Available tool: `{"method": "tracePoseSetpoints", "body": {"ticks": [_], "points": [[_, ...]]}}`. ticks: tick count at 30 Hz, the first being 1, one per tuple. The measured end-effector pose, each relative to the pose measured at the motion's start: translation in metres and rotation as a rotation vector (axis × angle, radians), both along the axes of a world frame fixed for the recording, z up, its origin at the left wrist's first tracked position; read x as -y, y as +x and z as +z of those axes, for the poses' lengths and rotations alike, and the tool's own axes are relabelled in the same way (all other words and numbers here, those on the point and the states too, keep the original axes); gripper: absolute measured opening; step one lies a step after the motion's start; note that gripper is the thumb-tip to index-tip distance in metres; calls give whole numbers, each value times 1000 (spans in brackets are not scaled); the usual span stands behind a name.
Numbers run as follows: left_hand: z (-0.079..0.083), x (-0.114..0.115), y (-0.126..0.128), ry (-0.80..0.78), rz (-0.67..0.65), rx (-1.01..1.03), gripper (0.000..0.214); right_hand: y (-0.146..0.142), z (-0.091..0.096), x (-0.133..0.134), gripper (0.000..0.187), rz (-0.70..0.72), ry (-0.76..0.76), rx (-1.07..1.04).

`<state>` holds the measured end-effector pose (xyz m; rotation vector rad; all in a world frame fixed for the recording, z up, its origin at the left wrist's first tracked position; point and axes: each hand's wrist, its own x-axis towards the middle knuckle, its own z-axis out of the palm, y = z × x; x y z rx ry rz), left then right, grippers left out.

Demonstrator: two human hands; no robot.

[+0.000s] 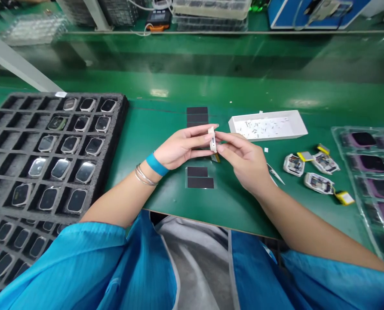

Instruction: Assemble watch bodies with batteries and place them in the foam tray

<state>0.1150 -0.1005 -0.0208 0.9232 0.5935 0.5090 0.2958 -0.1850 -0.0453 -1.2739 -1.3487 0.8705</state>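
Right at centre, the left hand (pixel 182 146) and right hand (pixel 243 162) meet over the green counter (pixel 159 125), and both grips are clamped on a small white piece (pixel 213 140), pinched upright between the fingertips and held up off the surface, likely for a close look. Just below sit black strips (pixel 200 182) on a shiny backing, laid flat within easy reach. Over on the left, a black foam tray (pixel 117 103) cradles glossy watch bodies (pixel 76 200), one per cell, seemingly so no glass rubs its neighbour. On the right, a white cardboard box (pixel 295 122) holds scattered small bits, pointed metal tweezers (pixel 275 174) lie beside the right hand, and bare circuit modules (pixel 294 165) sit further out.
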Motion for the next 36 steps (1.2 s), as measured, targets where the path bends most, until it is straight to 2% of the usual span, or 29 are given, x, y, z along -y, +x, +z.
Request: {"method": "tracePoseSetpoints", "body": {"ticks": [8,14,19,23,25,27,30,32,36], "points": [[2,1,1,13,29,-63,36,-4,-2,0,45,30,-96,-147],[2,2,0,41,9,-47,43,-5,3,4,39,11,-30,-45],[5,1,-3,89,-58,38,55,-13,11,14,33,-78,195,46],[5,1,-9,89,-160,155,73,-19,16,23,45,-150,533,163],[2,2,-11,88,-162,164,78,-19,21,27,44,-170,711,291],[-2,3,-12,97,-137,153,80,-17,28,32,32,-111,860,440],[-8,4,-14,122,-167,155,77,-11,37,39,16,91,992,599],[-11,4,-15,121,-225,163,69,-9,41,42,14,169,1030,648],[-12,4,-16,95,-235,153,59,-9,41,43,15,166,1025,675]]}}
